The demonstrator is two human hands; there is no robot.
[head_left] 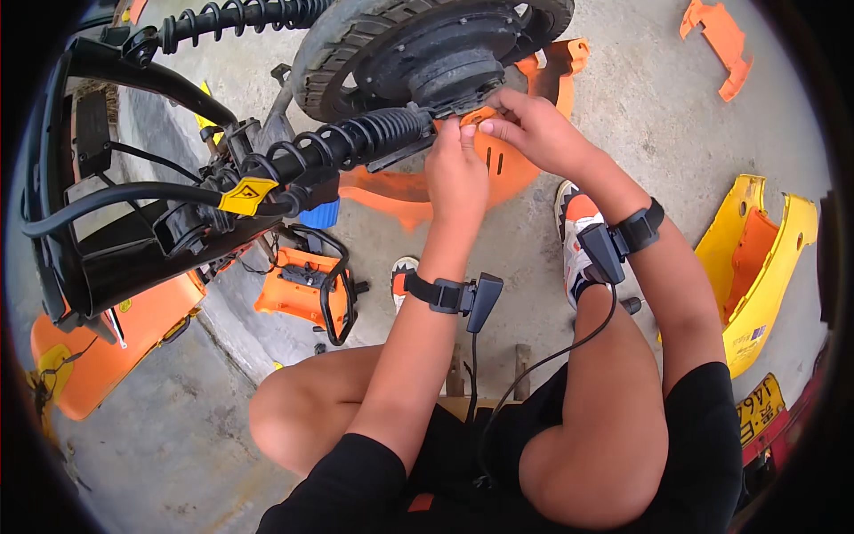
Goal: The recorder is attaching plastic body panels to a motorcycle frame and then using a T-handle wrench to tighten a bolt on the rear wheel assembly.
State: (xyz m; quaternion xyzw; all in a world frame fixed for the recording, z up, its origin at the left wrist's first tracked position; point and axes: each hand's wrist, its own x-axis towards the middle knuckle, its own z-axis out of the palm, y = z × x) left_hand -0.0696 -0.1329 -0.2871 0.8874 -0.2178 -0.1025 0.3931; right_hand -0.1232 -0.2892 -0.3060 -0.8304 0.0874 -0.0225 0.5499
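Beside the hub of a black wheel, both my hands are close together at the lower end of a black coil-spring shock absorber. A small orange piece shows between my fingertips; its exact kind I cannot make out. My left hand pinches at its near side, thumb and fingers pressed together. From the right, my right hand has thumb and forefinger closed around its other side. Below them a large orange plastic fender-like panel lies on the floor, partly hidden by my hands.
The black motorbike frame, with a yellow warning tag, fills the left. An orange box-like part lies below it. An orange panel is farther left. At right are a yellow panel and a yellow plate; an orange strip lies far right.
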